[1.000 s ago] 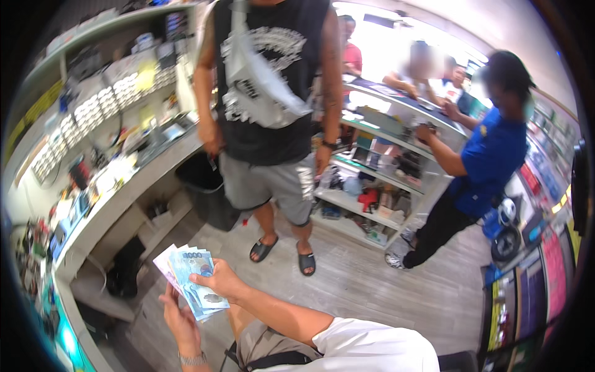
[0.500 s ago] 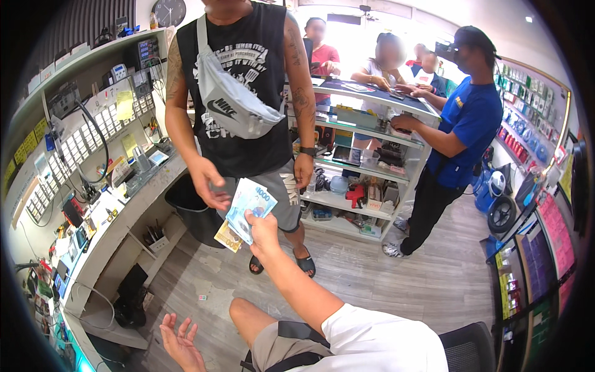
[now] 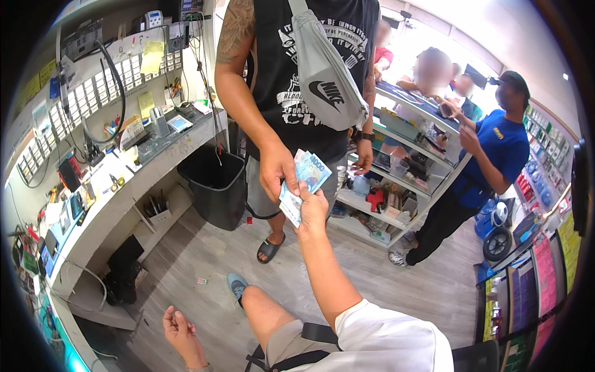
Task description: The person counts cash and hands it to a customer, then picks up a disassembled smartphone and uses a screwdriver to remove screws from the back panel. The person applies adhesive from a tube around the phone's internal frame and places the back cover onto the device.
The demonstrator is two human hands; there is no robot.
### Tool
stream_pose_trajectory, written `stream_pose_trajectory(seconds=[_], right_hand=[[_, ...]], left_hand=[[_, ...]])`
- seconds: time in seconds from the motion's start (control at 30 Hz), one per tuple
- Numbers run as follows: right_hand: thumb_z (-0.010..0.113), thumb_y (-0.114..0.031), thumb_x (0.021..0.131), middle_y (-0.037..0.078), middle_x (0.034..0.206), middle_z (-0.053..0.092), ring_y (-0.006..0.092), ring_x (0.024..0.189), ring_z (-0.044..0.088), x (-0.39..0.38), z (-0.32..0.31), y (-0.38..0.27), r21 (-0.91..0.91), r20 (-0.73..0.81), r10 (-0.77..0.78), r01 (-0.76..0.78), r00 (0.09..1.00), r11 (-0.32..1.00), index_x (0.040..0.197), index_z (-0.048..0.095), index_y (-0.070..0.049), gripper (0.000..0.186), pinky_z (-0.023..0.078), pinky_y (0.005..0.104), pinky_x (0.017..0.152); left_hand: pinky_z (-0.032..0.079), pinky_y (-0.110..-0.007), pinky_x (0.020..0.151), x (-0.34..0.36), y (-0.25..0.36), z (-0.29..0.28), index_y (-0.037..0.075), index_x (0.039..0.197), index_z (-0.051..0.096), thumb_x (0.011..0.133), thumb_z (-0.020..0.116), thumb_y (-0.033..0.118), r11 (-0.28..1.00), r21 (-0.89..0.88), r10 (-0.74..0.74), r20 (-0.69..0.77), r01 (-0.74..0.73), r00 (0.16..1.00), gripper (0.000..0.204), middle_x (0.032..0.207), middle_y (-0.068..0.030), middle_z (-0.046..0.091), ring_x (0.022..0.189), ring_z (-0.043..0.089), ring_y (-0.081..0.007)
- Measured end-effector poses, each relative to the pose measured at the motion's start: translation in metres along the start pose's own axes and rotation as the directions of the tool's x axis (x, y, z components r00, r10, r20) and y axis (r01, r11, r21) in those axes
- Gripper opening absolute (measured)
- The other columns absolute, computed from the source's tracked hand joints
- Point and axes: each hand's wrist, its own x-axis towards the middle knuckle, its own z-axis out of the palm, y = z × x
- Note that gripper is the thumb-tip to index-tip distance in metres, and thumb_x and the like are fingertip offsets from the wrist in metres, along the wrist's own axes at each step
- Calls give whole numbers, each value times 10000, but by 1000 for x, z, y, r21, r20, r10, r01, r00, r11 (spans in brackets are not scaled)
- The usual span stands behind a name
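My right hand (image 3: 314,209), arm stretched forward, is closed on a fanned bundle of blue banknotes (image 3: 311,171), the thumb lying on top. The hand of a person standing opposite (image 3: 277,172) touches the left side of the same notes, its fingers partly hidden behind them. That person wears a black sleeveless shirt (image 3: 276,80) and a grey crossbody bag (image 3: 328,74). Low at the left, my left hand (image 3: 184,338) hovers over the floor, palm up. Its fingers are loosely curled and slightly apart, with nothing in them.
A curved workbench (image 3: 93,217) with tools runs along the left. A black bin (image 3: 214,189) stands beside it. Behind the person is a glass display counter (image 3: 403,167), where a worker in a blue shirt (image 3: 496,149) stands. Goods hang at the right wall (image 3: 548,124).
The person opposite has come closer and brought a hand onto the banknotes. My left hand's fingers have curled in from spread. My view has turned left and down.
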Motion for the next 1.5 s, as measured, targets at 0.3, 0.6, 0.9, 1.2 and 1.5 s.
stream_pose_trajectory(seconds=[0.3,0.6,0.9,1.2,1.5], right_hand=[[748,-266,1049,54,1034,698,160,892,653,-21,11,-11,240,50,24,-35,998,970,1165,616,-51,278,531,317,782],[689,-329,1081,23,928,696,157,829,668,-30,-26,-79,281,-188,-311,354,932,892,1118,630,-124,216,523,313,730],[545,-456,1136,65,975,660,179,885,617,-69,-16,-87,232,-115,-649,655,752,719,1135,612,-80,382,492,313,733],[546,-418,1144,88,959,665,181,839,619,-51,28,33,-76,197,-466,487,863,870,1100,611,-50,376,491,317,715],[556,-417,1141,102,1013,685,203,910,661,126,76,110,-182,218,-165,207,962,961,1171,603,-26,395,541,338,775]], left_hand=[[274,-212,448,54,27,18,58,1331,570,1119,639,239,992,-17,122,141,-121,982,287,734,81,427,531,346,-4],[319,-216,423,73,51,32,69,1195,617,1116,645,271,989,2,144,253,-150,957,219,695,64,489,489,401,-30],[596,-343,826,98,-46,-35,57,1307,692,1106,615,459,953,282,-210,355,109,911,456,1188,-71,676,1019,679,-182],[341,-546,1249,63,-133,-13,216,1676,391,1054,616,581,703,642,-524,758,-305,388,756,1728,-327,226,1516,426,-443],[391,-475,1238,127,-123,-9,310,1723,266,1065,567,615,669,669,-561,740,-323,371,785,1784,-255,136,1498,474,-464]])
